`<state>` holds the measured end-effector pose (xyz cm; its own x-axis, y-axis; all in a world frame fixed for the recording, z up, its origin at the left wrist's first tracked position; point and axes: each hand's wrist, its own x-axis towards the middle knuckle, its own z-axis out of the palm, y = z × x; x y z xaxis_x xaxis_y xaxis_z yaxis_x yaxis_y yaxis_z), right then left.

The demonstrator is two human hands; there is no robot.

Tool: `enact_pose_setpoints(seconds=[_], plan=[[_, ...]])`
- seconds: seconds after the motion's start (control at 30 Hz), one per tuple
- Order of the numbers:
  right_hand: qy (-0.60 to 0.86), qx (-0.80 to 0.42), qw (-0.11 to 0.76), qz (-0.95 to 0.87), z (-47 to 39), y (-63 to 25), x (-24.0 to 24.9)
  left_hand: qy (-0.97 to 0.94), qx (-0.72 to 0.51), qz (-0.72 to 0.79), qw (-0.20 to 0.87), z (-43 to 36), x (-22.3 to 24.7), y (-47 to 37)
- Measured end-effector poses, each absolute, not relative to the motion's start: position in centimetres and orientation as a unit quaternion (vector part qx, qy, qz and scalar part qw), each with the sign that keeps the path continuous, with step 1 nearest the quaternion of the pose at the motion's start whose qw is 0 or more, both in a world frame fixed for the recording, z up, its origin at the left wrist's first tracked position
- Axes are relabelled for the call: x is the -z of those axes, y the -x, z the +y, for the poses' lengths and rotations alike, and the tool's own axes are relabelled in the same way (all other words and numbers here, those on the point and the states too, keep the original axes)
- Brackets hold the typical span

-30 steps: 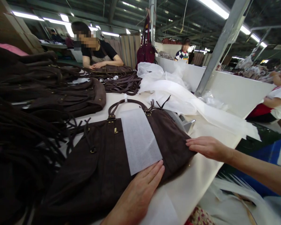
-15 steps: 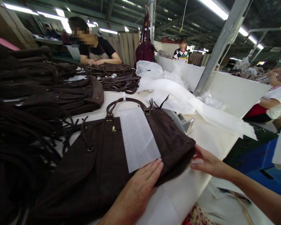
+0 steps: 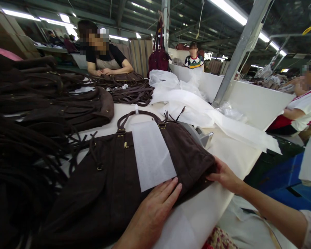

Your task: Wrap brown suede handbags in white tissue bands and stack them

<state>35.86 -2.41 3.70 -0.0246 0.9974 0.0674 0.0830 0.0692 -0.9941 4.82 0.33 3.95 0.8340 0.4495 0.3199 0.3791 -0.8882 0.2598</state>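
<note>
One long worktop [image 3: 230, 152], covered in cream cloth, runs away from the camera in a factory hall: steel roof, strip lights, slanted grey post [image 3: 238, 52] at right. White partition [image 3: 254, 102] borders the worktop's right side.

Brown suede bag [image 3: 111, 180] lies flat on the worktop, handles [image 3: 140, 116] pointing away. White sheet [image 3: 151, 155] lies on top of the bag, centred below the handles. Can't see inside the bag.

Left hand [image 3: 155, 211]: flat, palm down, fingers spread, pressing the sheet's near edge and the bag under it. Not gripping.

Right hand [image 3: 223, 174]: at the bag's right corner, fingers curled around the edge, pinching the suede. Corner is lifted slightly off the cloth.

Bag stack [image 3: 41, 103] of the same brown type fills the left side, straps hanging loose. More straps [image 3: 134, 93] heaped farther up the worktop. White wrap pile [image 3: 186, 100] lies beyond the bag on the right, a metal object [image 3: 204, 138] partly showing just beside the bag's right side; can't tell what it is.

Maroon bag [image 3: 158, 57] hangs from a post at the far end.

Three other people: one in black [image 3: 106, 58] leaning on the far worktop with hands on a bag, one in a striped top [image 3: 194, 60] farther back, one in white [image 3: 305, 103] at far right beyond the partition.
</note>
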Motion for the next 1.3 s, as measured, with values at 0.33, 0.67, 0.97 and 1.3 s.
enact_pose_setpoints(seconds=[0.33, 0.67, 0.97, 1.3], plan=[[0.556, -0.332, 0.303, -0.699, -3.7, -38.3, -5.8, -0.947, -0.194, 0.224, 0.124, 0.5, -4.8, -4.9], [0.511, -0.471, 0.482, -0.533, -2.0, -36.9, -5.0, -0.953, -0.230, 0.187, -0.058, 0.2, -4.2, -5.7], [0.513, -0.512, 0.494, -0.480, -2.7, -37.6, -3.1, -0.965, -0.202, 0.127, -0.108, -0.2, -5.4, -5.1], [0.564, -0.348, 0.423, -0.618, -4.2, -38.6, -3.0, -0.952, -0.253, 0.146, -0.092, 0.0, -4.2, -4.8]])
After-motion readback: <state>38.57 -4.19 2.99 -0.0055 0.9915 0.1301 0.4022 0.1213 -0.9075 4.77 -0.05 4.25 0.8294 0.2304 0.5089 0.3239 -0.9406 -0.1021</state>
